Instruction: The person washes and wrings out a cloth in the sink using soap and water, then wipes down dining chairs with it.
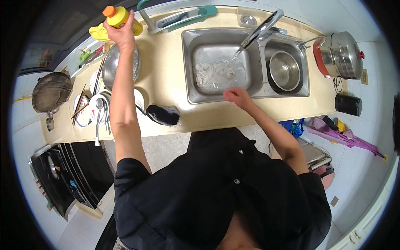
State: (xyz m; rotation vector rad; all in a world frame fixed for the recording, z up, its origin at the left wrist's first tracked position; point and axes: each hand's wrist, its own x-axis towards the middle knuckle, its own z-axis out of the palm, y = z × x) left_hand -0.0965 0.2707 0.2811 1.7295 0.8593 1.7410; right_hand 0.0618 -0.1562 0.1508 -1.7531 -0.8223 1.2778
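My left hand, stretched to the back left of the counter, grips a yellow plastic bottle with an orange cap. Beside it is another yellow container. My right hand hovers at the front rim of the large basin of a stainless steel sink, with its fingers curled; something pinkish shows at the fingertips, and I cannot tell whether it is an object. Water runs from a chrome faucet into that basin, where a wet white cloth lies. A dark bundled cloth rests on the counter.
A metal pot sits in the small basin. To the left stand a large metal bowl, stacked dishes with chopsticks and ladles, and a dark pan. A steel steamer pot and a black container are at the right.
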